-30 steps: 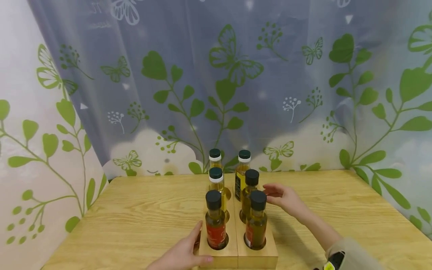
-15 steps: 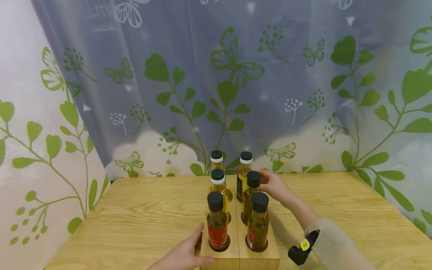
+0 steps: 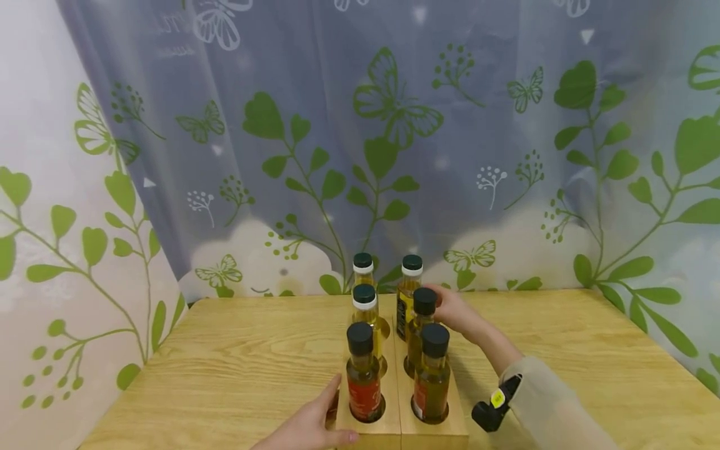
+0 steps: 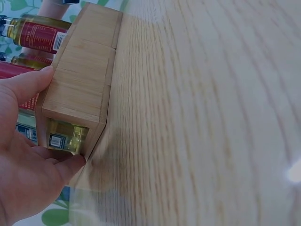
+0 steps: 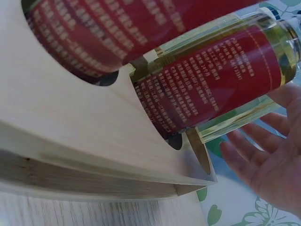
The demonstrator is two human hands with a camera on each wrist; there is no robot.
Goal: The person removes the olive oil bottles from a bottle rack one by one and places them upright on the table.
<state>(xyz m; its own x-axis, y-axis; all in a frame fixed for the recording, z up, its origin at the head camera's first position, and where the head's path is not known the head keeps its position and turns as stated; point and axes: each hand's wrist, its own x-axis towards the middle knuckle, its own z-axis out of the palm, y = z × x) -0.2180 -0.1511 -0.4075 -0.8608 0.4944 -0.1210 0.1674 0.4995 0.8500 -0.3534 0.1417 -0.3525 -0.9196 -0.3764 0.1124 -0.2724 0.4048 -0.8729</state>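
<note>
Gripping the wooden rack (image 3: pixel 388 425), left hand (image 3: pixel 306 428); right hand (image 3: pixel 452 310) (fingers straight) beside middle bottle (image 3: pixel 420 328).

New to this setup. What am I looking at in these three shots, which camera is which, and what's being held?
No machine here: a person works with two bare hands and wears three cameras. The wide shot comes from the head camera, looking forward and down. The other two come from cameras on the wrists, so they are very close and tilted.

On the wooden table stand two wooden blocks side by side, with six small oil bottles standing in round holes in them, in two rows of three.

The left hand grips the near left corner of the blocks; the left wrist view shows the thumb and fingers round that corner. The right hand reaches to the middle bottle of the right row; its fingers look straight, beside the glass, not clearly closed on it.
</note>
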